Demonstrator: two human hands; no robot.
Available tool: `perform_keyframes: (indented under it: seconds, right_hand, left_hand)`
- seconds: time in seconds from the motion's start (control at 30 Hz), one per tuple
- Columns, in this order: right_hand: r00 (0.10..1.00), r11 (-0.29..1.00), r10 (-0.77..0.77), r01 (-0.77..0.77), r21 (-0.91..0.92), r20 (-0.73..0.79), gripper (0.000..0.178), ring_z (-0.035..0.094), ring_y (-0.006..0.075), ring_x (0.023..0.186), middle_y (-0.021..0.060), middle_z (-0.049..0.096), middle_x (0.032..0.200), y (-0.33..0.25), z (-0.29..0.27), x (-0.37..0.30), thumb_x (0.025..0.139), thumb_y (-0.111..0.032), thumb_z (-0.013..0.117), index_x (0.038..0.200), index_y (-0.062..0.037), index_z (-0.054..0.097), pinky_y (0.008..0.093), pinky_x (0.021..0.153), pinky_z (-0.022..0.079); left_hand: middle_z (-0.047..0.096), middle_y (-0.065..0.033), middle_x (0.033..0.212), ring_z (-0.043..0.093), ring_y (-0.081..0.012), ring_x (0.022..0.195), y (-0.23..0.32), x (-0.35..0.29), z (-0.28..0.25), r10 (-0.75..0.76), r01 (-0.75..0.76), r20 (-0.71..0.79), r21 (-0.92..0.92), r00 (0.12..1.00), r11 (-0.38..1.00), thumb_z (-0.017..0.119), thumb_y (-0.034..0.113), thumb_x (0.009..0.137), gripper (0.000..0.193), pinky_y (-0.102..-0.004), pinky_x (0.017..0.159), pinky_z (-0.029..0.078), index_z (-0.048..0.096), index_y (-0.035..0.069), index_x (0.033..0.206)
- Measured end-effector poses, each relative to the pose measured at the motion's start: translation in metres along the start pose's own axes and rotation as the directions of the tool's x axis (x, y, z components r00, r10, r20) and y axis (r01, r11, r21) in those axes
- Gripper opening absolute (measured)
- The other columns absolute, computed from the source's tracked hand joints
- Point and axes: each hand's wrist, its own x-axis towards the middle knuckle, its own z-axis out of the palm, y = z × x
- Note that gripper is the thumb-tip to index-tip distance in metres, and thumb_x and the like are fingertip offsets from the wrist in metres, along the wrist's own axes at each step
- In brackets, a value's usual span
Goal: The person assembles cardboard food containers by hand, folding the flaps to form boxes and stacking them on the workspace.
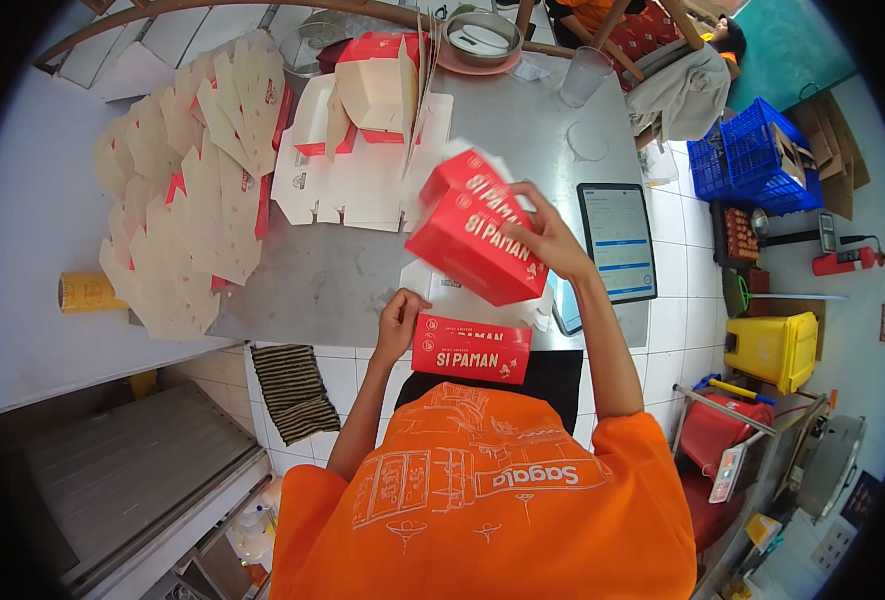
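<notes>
My right hand (pixel 547 240) is closed around the edge of a folded red carton (pixel 477 235) with white lettering, held tilted above the near part of the table. Two similar printed panels show on it, so it may be more than one carton. Below it, flat red cartons (pixel 470 350) overlap at the table's near edge, in front of my body. My left hand (pixel 400 315) has its fingers curled at their upper left corner and appears to pinch it. White cardboard flaps (pixel 432 285) lie just beyond, partly hidden by the raised carton.
A large pile of unfolded cartons (pixel 187 200) covers the table's left side. Opened boxes (pixel 362 110) stand at the back on white cardboard sheets. A tablet (pixel 617 240) lies at right, a clear plastic cup (pixel 585 78) and metal bowl (pixel 481 38) farther back. Blue crates (pixel 757 155) stand beyond the table.
</notes>
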Motion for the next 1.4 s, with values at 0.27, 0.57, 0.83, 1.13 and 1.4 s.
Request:
perform_keyframes:
  seconds: [0.27,0.57,0.83,1.13,1.4]
  right_hand:
    - [0.955,0.903,0.156,-0.034,-0.428,0.253,0.042,0.068,0.0145,0.093,0.0093,0.066,0.113,0.033,0.014,-0.012,0.090,-0.020,0.067,0.125,-0.0126,0.045,0.0279,0.076,0.056]
    - [0.950,0.619,0.243,0.003,-0.785,0.196,0.062,0.066,0.0372,0.097,0.0202,0.067,0.107,0.033,0.044,-0.015,0.079,-0.032,0.075,0.128,-0.0099,0.044,0.0442,0.089,0.048]
    - [0.964,0.469,-0.241,0.017,-0.883,-0.110,0.076,0.069,0.0299,0.076,0.0135,0.069,0.086,0.059,0.086,-0.014,0.061,-0.060,0.080,0.110,-0.0071,0.056,0.0385,0.063,0.054]
    - [0.985,0.463,-0.153,0.001,-0.886,-0.079,0.077,0.069,0.0323,0.080,0.0141,0.068,0.096,0.069,0.089,-0.010,0.063,-0.062,0.078,0.113,-0.0090,0.052,0.0414,0.065,0.053]
    - [0.941,0.504,-0.330,0.106,-0.857,-0.078,0.079,0.059,0.0339,0.107,0.0161,0.060,0.117,0.042,0.086,-0.023,0.070,-0.049,0.079,0.130,-0.0084,0.046,0.0418,0.090,0.046]
  left_hand:
    - [0.049,-0.0069,0.093,0.051,-0.0161,0.084,0.003,-0.011,0.004,0.180,-0.132,-0.215,0.219,0.960,0.967,0.047,0.016,0.101,0.024,-0.0281,0.075,0.043,0.057,-0.003,0.090]
    - [0.053,-0.0067,0.099,0.051,-0.0151,0.088,0.000,-0.011,0.005,0.115,-0.100,-0.143,0.103,0.983,0.990,0.047,0.022,0.102,0.026,-0.0270,0.077,0.042,0.058,-0.001,0.097]
    - [0.048,-0.0018,0.115,0.047,-0.0115,0.101,0.005,-0.007,-0.004,-0.157,0.172,0.072,-0.297,0.985,0.939,0.049,0.028,0.101,0.024,-0.0249,0.087,0.038,0.058,0.005,0.096]
    - [0.045,-0.0021,0.114,0.045,-0.0114,0.105,-0.014,-0.013,-0.005,-0.083,0.092,0.043,-0.308,0.996,0.947,0.054,0.029,0.100,0.022,-0.0260,0.093,0.037,0.052,0.008,0.092]
    - [0.047,-0.0052,0.114,0.044,-0.0153,0.109,-0.001,-0.007,0.004,-0.136,0.110,-0.046,-0.360,0.990,0.926,0.055,0.025,0.099,0.020,-0.0304,0.098,0.034,0.051,0.006,0.097]
